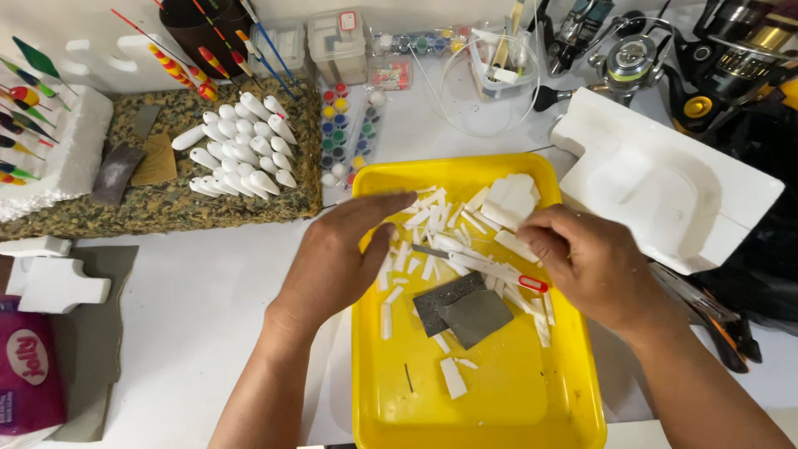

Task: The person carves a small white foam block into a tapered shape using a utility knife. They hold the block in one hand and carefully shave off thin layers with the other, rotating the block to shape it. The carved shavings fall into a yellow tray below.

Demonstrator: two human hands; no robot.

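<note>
Two hands work over the yellow tray [573, 416]: left hand [337, 258] spread above foam strips [432, 220], right hand [594, 262] pinching a white piece [517, 246], so scraps fall inside.

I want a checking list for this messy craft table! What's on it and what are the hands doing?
Surface: white table, mostly covered.
Job's things: yellow tray holding many white foam strips, grey sandpaper pieces and a white craft knife with a red tip.
Clutter: carved white float bodies standing on a camouflage-patterned block; small paint pots; painted floats in a dark cup; white foam packing piece.
Grips: left hand open, fingers spread over the strips; right hand curled over strips at the tray's right side, hold unclear.
Cables: nothing seen.
Surroundings: fishing reels at the top right.
</note>
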